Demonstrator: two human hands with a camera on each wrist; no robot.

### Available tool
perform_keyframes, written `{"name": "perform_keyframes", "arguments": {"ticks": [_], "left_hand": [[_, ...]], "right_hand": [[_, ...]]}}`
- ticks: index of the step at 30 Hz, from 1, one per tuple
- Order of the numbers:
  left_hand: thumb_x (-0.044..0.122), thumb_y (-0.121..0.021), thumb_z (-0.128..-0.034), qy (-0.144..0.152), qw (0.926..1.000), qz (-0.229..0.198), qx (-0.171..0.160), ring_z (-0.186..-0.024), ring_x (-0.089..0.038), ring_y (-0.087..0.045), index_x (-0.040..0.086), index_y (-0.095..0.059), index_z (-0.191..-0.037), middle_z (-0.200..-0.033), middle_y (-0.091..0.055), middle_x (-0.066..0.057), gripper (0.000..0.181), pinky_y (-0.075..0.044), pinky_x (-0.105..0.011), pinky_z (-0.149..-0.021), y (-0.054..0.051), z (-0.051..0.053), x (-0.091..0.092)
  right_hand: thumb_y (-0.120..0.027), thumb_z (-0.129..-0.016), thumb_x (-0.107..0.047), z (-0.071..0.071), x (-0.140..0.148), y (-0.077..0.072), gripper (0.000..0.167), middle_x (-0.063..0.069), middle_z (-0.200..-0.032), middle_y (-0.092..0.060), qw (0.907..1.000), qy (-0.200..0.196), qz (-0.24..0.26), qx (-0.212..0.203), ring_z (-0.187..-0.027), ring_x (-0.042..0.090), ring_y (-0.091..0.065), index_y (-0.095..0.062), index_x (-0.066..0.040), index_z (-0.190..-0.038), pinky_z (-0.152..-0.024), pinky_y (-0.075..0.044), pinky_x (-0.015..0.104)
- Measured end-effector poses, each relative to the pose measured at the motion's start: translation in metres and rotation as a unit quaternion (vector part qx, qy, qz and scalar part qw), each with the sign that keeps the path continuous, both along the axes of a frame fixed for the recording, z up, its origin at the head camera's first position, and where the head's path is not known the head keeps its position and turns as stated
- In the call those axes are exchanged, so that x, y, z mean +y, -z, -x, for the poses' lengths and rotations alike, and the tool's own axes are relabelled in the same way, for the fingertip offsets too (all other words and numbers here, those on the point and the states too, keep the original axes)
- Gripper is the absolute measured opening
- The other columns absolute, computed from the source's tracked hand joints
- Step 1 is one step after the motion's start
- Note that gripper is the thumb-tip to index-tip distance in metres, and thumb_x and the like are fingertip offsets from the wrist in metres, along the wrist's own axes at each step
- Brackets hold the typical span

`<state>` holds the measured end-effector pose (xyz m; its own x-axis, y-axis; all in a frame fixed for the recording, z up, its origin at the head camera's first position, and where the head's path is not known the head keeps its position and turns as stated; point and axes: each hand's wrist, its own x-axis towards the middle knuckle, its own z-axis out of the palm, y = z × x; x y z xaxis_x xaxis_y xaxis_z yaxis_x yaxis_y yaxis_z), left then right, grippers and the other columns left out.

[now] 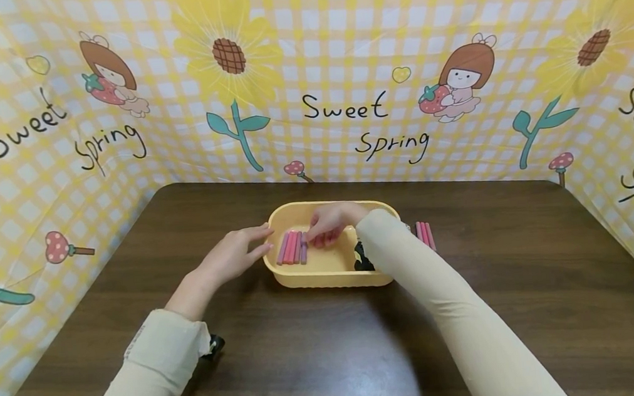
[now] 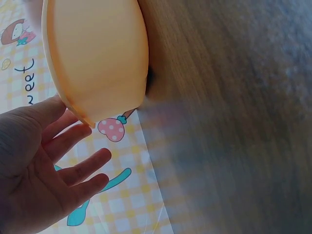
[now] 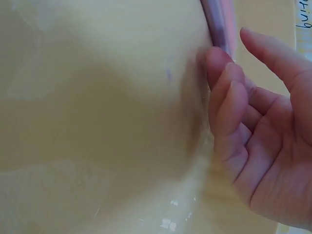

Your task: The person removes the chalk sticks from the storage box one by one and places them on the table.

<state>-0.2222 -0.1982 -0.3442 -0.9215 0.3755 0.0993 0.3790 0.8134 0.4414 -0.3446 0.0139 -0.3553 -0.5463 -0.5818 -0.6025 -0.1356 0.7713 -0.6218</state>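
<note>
The biggest thing I see is the brown table [image 1: 319, 349]. On it sits a yellow tub [image 1: 330, 278], long from 9 to 3 o'clock. My left hand [image 1: 234, 252] has loose, spread fingers touching the tub's 9 o'clock end. My right hand [image 1: 330, 222] is inside, fingers bent, thumb apart; my wrist camera shows no grip, just a fingertip by the purple stick [image 1: 304, 251]. A row of sticks [image 1: 293, 248] lies at the tub's 9 o'clock end, running about 1 to 7. The pink sticks [image 1: 425, 234] outside at 3, running 11 to 5, seem left to do.
</note>
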Motion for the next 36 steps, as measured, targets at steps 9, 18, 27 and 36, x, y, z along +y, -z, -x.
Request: {"name": "perform_keyframes", "arguments": {"ticks": [9,18,27,36], "left_hand": [[0.016,-0.057,-0.0926,0.002,1.0000,-0.001,0.000,-0.127,-0.036,-0.047,-0.002,-0.052,-0.130,-0.136,-0.050,-0.020,0.042,-0.037,-0.050,-0.108,-0.001,-0.001,0.000],[0.016,-0.057,-0.0927,0.000,1.0000,0.000,-0.005,-0.128,-0.036,-0.047,-0.002,-0.052,-0.130,-0.136,-0.050,-0.020,0.042,-0.037,-0.051,-0.108,-0.002,-0.001,0.000],[0.017,-0.057,-0.0929,0.001,1.0000,-0.001,-0.004,-0.128,-0.036,-0.047,-0.002,-0.052,-0.130,-0.136,-0.050,-0.020,0.042,-0.037,-0.050,-0.108,-0.001,-0.001,0.000],[0.017,-0.057,-0.0928,0.003,1.0000,-0.002,0.002,-0.128,-0.036,-0.046,-0.002,-0.053,-0.130,-0.136,-0.050,-0.020,0.042,-0.037,-0.050,-0.108,0.000,0.000,-0.001]], "right_hand": [[-0.059,-0.091,-0.033,-0.004,-0.007,0.003,0.034,-0.002,-0.056,-0.055,0.9994,0.011,-0.010,0.032,-0.045,0.004,-0.044,-0.059,-0.009,-0.067,-0.045,-0.040,0.014],[-0.060,-0.091,-0.030,-0.006,-0.009,0.002,0.034,-0.004,-0.055,-0.055,0.9988,0.006,-0.019,0.044,-0.045,0.003,-0.043,-0.060,-0.008,-0.065,-0.045,-0.039,0.013],[-0.058,-0.092,-0.024,-0.001,-0.001,-0.004,0.027,-0.004,-0.058,-0.058,0.9999,0.003,0.012,0.003,-0.047,0.002,-0.045,-0.063,-0.006,-0.072,-0.046,-0.039,0.013],[-0.057,-0.092,-0.024,-0.001,0.016,-0.025,0.029,-0.002,-0.069,-0.062,0.9989,0.006,0.042,0.016,-0.048,0.003,-0.047,-0.067,0.003,-0.096,-0.048,-0.040,0.014]]}}
